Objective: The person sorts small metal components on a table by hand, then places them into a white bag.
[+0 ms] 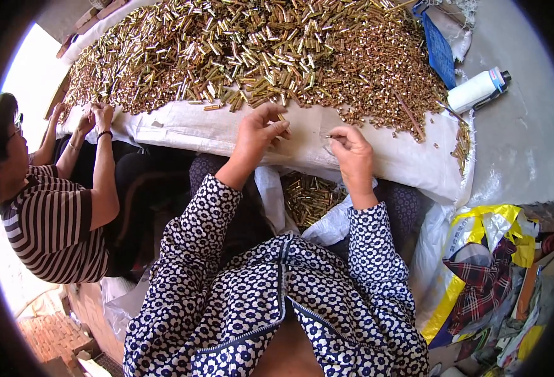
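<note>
Above the near edge of the cloth-covered table, my left hand [259, 133] has thumb and forefinger closed on a short brass-coloured metal tube [281, 117]. A little to the right, my right hand [355, 152] is pinched closed; what lies at its fingertips is too small to make out. Beyond both hands spreads a heap of brass-coloured metal tubes [258, 47]. Small coppery metal pieces [377, 81] are piled at the right side of it. Below my hands, between my knees, an open white sack [333, 225] holds more brass-coloured tubes [308, 198].
At the left a co-worker in a striped shirt [50, 232] has both hands at the table edge. A white bottle [478, 91] and a blue flat piece [439, 50] are at the far right. A yellow-and-white bag with checked cloth [478, 276] sits lower right.
</note>
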A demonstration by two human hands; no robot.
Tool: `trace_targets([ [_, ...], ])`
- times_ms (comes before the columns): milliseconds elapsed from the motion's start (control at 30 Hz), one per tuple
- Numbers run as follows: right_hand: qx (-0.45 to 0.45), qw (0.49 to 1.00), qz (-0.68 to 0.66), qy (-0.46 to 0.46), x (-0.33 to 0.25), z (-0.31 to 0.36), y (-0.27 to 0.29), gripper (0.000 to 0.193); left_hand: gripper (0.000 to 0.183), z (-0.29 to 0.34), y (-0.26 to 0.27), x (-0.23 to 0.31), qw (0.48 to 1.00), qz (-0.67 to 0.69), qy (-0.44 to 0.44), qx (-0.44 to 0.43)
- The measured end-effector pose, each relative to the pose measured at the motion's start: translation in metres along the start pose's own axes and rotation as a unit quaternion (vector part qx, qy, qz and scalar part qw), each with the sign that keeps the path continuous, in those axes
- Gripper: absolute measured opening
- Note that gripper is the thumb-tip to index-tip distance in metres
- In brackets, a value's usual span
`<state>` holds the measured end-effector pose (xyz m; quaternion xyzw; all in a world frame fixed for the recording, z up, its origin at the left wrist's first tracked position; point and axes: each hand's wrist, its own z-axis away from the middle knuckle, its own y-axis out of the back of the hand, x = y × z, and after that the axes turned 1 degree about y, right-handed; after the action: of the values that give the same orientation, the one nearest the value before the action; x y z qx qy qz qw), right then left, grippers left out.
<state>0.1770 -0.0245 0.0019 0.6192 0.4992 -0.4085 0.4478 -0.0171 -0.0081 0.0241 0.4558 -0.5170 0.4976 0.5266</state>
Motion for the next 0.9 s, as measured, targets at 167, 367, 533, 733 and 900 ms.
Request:
trace_targets([
  [167, -0.062, 0.976, -0.193, -0.076, -0.016, 0.01, -0.016, 0.009, 0.011, 0.013, -0.011, -0.003, 0.991, 0.127, 0.053, 0.003],
  [367, -0.066, 0.965, -0.235, -0.096, -0.018, 0.016, -0.017, 0.009, 0.011, 0.018, -0.017, -0.008, 0.986, 0.153, 0.053, -0.021],
  [533, -0.062, 0.964, -0.241, -0.098, -0.013, 0.018, -0.017, 0.01, 0.01, 0.019, -0.022, -0.009, 0.982, 0.179, 0.053, -0.027],
  [733, -0.039, 0.957, -0.267, -0.105, -0.012, 0.019, -0.017, 0.009, 0.009, 0.019, -0.026, -0.008, 0.984, 0.17, 0.027, -0.044],
  [900, -0.016, 0.995, -0.015, 0.094, -0.009, 0.016, -0.014, 0.007, 0.008, 0.017, -0.03, -0.01, 0.988, 0.135, 0.0, -0.07],
])
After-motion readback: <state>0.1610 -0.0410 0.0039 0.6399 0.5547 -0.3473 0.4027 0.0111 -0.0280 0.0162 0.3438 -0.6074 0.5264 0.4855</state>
